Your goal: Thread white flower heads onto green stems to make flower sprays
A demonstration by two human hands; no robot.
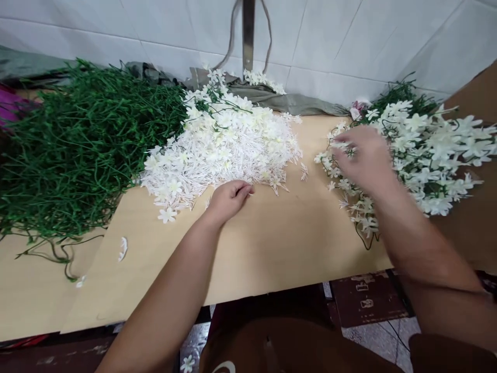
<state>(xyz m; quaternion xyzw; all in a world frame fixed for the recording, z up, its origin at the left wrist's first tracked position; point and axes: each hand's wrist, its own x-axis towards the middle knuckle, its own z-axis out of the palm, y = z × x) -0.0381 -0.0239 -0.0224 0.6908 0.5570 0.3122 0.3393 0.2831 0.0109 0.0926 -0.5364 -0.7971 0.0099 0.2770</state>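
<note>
My left hand (pixel 231 199) is at the front edge of a heap of loose white artificial flower heads (pixel 233 150), thumb and fingers pinched together. A small pale bit shows at its fingertips, too small to name. Over on the right, my right hand (pixel 365 155) is smeared by motion above green-stemmed sprays of white artificial flowers (pixel 427 150). Its thumb and fingers look apart, and I see nothing held between them. A large pile of green plastic stems (pixel 77 150) lies to the left of the white heap.
The piles lie on a tan board tabletop (pixel 279 243) against a white tiled wall (pixel 330 41). Grey cloth (pixel 306 103) runs along the back. A cardboard panel (pixel 476 98) stands at the right. Loose stems (pixel 66 254) and a white piece (pixel 123 248) lie front left.
</note>
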